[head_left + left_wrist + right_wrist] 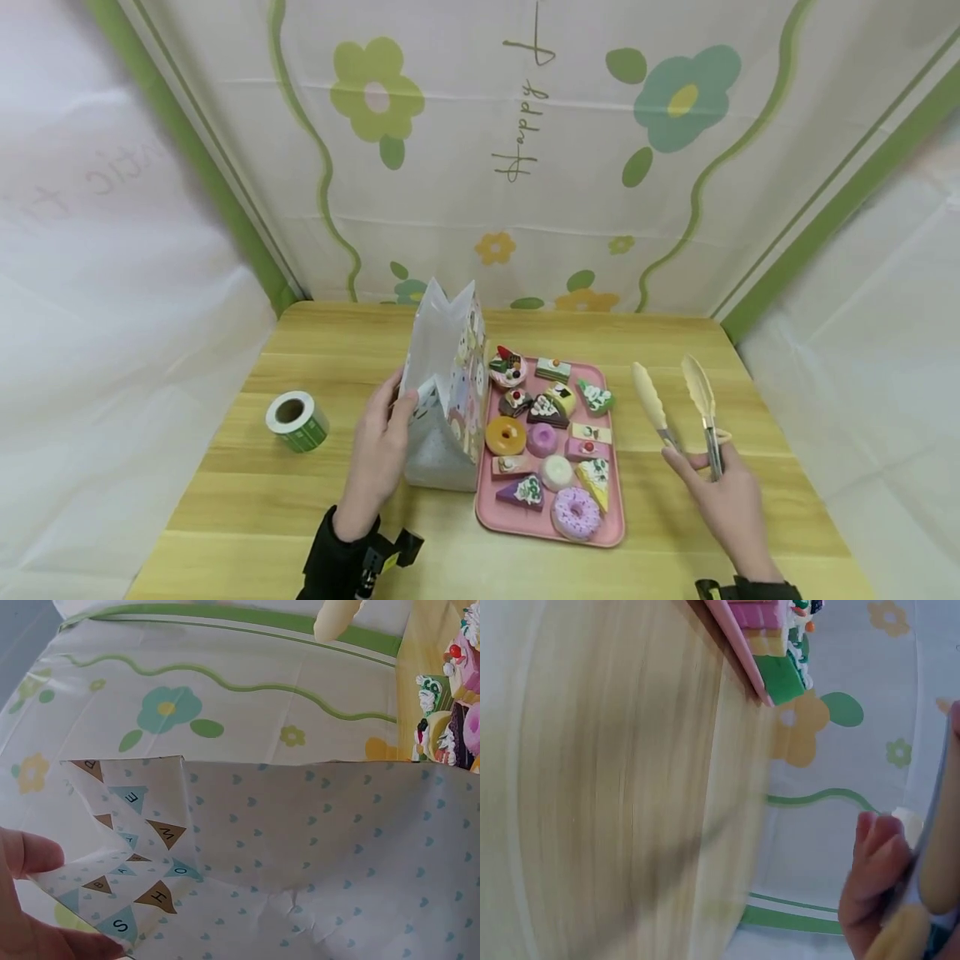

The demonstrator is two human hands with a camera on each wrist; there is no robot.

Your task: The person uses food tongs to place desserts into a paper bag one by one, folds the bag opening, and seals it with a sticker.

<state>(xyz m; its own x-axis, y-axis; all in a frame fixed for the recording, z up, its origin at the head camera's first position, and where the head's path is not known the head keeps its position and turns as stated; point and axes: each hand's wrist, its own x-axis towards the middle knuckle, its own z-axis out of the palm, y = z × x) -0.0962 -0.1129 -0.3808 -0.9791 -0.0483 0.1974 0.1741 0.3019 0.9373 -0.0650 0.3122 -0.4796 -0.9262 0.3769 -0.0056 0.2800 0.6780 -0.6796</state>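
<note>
My left hand (375, 454) pinches the near side edge of a standing paper gift bag (442, 462), its top open. In the left wrist view, the bag (300, 847) shows small blue hearts and lettered pennants, with thumb and fingers (30, 851) at its edge. Right of the bag lies a pink tray (510, 523) full of toy cakes and doughnuts, among them a purple sprinkled doughnut (576, 513). My right hand (727, 500) holds a pair of tongs (701, 392) above the table, right of the tray. Their cream tips are spread, with nothing between them.
A roll of green labels (306, 433) stands on the wooden table (232, 517), left of the bag. A flower-printed cloth (450, 200) hangs behind the table's back edge, and white cloth walls (112, 317) flank it.
</note>
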